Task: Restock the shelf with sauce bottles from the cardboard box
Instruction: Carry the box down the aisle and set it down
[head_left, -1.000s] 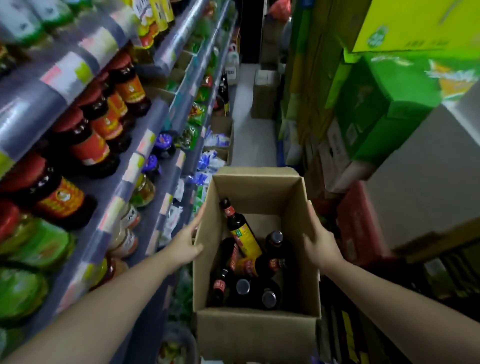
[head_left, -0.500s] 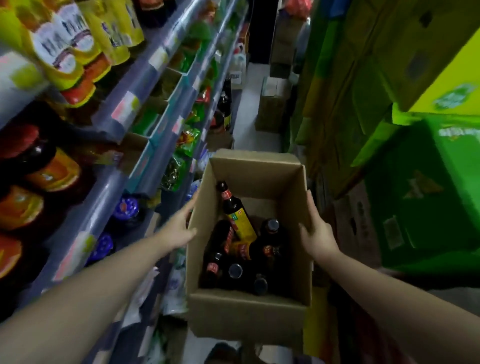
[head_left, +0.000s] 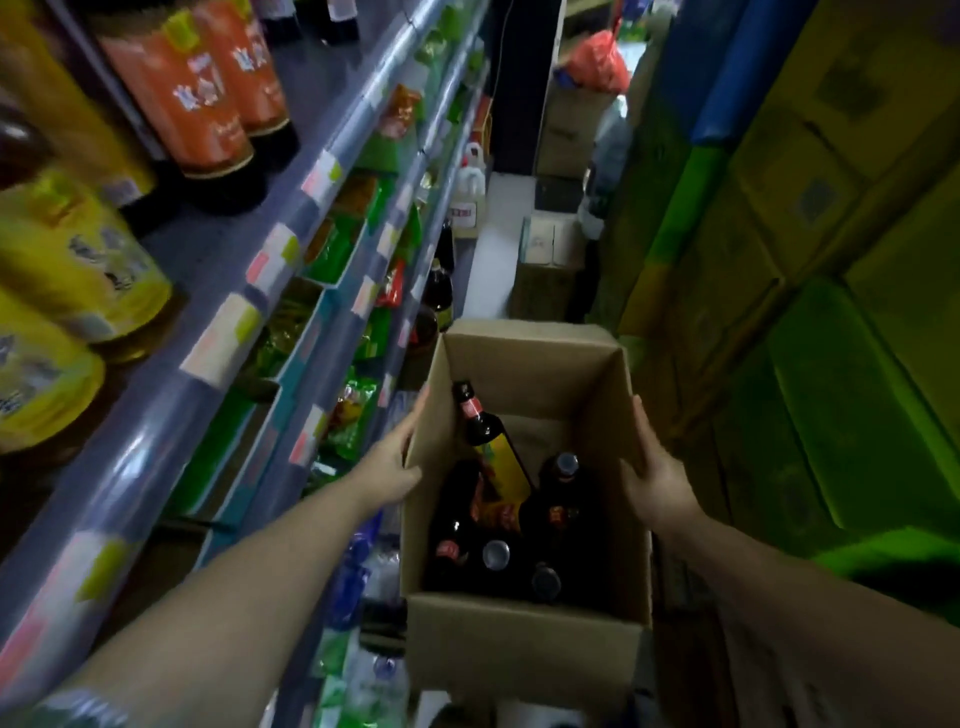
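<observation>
Held between both hands: an open cardboard box, lifted in a narrow shop aisle. Left hand pressed flat against the box's left outer wall, fingers spread and pointing away along the cardboard. Right hand flat on the right wall, thumb hooked over the rim. Both arms stretched forward, bare to the elbow.

Inside the box, between the hands: dark sauce bottles, some upright with caps showing, one leaning bottle tilted toward the far left corner, with a red neck band and a yellow label. Print on these labels too blurred to read.

Left of the left hand: a shelf in several tiers, pale price tags along each edge, writing illegible. On the upper tier, bottles with orange labels bearing white characters, smeared by blur; nearer, yellow-labelled bottles. Lower tiers filled with green packets.

Right of the right hand: stacked green cartons. Beyond the box, more brown cartons on the floor.
</observation>
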